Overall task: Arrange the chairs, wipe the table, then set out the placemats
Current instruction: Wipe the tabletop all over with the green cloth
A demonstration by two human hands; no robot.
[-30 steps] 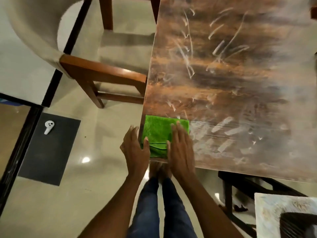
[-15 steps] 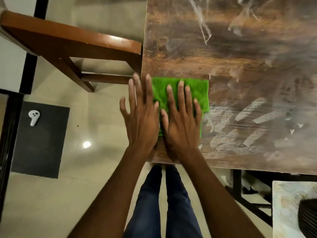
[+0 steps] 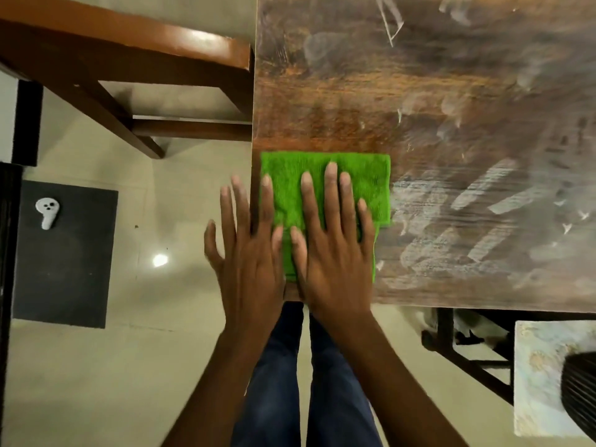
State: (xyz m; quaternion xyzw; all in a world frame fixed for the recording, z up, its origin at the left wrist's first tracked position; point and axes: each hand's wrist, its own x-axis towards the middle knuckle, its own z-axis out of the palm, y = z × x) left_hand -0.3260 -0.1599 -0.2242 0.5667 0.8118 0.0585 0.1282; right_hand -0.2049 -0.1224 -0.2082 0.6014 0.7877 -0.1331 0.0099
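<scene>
my right hand [image 3: 335, 253] lies flat, fingers spread, pressing the green cloth [image 3: 364, 182] onto the table [image 3: 419, 101]; my left hand [image 3: 248, 262], spread, overhangs the table edge beside it.

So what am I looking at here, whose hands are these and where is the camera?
There is no machine here. A person wears a camera on the head, so the one picture looks down over their own arms and legs. The brown surface is a table, streaked with wet wipe marks. On its near left corner lies a green cloth. The right hand lies flat on the cloth with straight fingers, pressing it rather than gripping it. The left hand is flat too, half over the table's edge, one fingertip on the cloth. Nothing is held. A wooden chair stands at the left side, and a small white object lies on a dark mat on the floor.
</scene>
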